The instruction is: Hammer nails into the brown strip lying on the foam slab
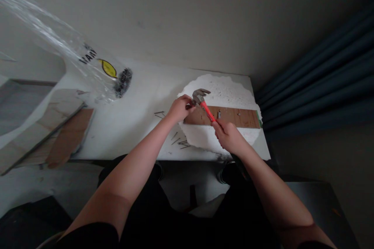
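Note:
My right hand (229, 136) is wrapped round the red handle of a claw hammer (208, 112). The hammer's metal head is close beside the fingers of my left hand (180, 108), over the left end of a brown wooden board (244, 118). Those left fingers are pinched together at the board's end, and whatever they hold is hidden. Small dark bits stick up from or lie on the board. Under it is a rough-edged white slab (226, 89). Loose nails (182, 143) lie on the table below my left hand, and a few more nails (159, 114) lie to its left.
The white table (137, 124) stands against a grey wall. At left are a printed clear plastic bag (96, 67), a brown board piece (71, 138) and a grey panel (23, 99). Dark curtains (321, 69) hang to the right. My legs are under the table's front edge.

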### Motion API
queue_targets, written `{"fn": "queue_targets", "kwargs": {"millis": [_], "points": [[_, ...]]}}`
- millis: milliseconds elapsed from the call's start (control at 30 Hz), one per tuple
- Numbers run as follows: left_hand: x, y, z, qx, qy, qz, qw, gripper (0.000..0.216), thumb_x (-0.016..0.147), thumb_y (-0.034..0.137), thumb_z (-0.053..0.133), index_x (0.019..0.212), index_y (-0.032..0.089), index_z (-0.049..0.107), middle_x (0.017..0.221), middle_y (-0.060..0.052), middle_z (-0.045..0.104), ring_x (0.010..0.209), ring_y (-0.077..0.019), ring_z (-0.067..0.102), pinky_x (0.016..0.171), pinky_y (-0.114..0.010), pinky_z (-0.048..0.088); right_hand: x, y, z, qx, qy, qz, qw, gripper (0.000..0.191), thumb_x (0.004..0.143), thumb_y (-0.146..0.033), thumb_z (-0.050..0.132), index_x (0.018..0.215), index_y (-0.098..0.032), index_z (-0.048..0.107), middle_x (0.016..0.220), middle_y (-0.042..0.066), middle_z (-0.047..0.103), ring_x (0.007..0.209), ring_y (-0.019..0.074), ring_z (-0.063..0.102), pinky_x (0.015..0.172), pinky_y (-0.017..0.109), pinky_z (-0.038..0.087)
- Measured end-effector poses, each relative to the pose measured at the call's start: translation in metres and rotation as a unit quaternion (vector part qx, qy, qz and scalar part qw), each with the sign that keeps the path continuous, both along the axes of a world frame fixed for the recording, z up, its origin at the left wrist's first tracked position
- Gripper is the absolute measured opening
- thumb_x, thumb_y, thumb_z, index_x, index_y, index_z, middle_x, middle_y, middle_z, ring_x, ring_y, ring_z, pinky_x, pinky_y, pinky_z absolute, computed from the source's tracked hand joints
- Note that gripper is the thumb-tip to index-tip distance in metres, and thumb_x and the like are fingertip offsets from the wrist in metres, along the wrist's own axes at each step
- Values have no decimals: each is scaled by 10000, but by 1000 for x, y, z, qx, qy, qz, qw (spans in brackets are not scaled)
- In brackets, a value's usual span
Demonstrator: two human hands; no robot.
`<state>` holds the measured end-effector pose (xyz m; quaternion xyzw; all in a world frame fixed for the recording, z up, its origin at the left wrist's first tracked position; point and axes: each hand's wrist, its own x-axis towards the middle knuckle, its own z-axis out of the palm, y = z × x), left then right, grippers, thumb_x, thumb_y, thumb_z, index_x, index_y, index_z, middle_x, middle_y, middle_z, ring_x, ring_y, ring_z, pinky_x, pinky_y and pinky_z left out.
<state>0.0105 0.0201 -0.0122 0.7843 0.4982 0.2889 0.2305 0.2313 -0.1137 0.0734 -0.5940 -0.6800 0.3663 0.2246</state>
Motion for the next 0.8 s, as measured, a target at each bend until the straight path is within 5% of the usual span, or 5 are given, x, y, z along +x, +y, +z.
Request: {"fn": "queue_targets", "kwargs": {"millis": [800], "points": [[0, 1, -2, 5, -9, -23, 1000, 51, 820, 228, 678, 789, 188, 672, 1003, -62, 679, 934, -193, 661, 911, -324, 518, -1, 0, 2, 9, 12, -12, 1000, 398, 1041, -502, 356, 888, -201, 565, 658, 11, 564, 538, 135, 523, 509, 253, 363]]}}
